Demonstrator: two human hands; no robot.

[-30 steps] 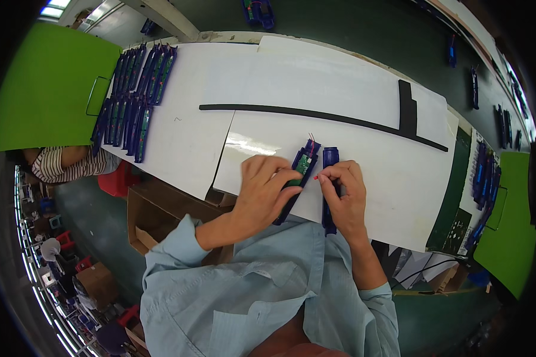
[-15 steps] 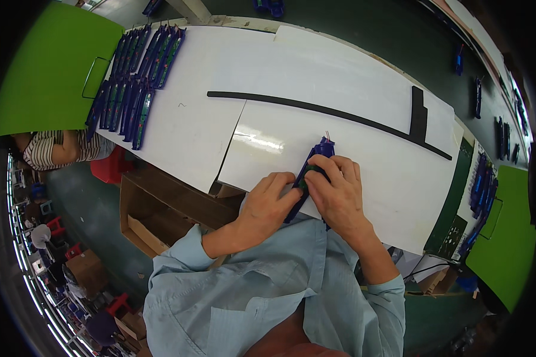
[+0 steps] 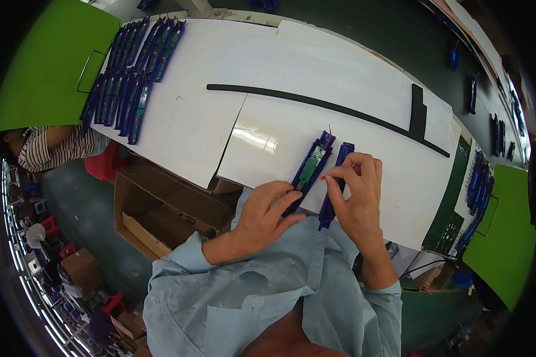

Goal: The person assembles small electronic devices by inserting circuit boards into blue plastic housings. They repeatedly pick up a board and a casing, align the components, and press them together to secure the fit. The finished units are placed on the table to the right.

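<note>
A long blue housing with a green circuit board inside (image 3: pixel 311 166) lies on the white table (image 3: pixel 369 119) near its front edge. My left hand (image 3: pixel 267 209) rests on the near end of this housing. Beside it on the right lies a narrow blue cover strip (image 3: pixel 335 184). My right hand (image 3: pixel 354 193) sits over the strip, its fingertips pinching a small red piece at the gap between the two blue parts. Thin wires stick out of the housing's far end.
Several more blue housings with green boards (image 3: pixel 131 77) lie in rows at the far left of the table. A long black strip (image 3: pixel 315 104) crosses the table. A green bin (image 3: pixel 41 65) stands left, another (image 3: pixel 500 232) right. An open cardboard box (image 3: pixel 155 208) sits below. A person in a striped sleeve (image 3: pixel 47 146) is at left.
The two blue parts, held together under both hands half a second ago, now lie side by side. My right hand has moved right onto the strip; my left holds the housing's near end.
</note>
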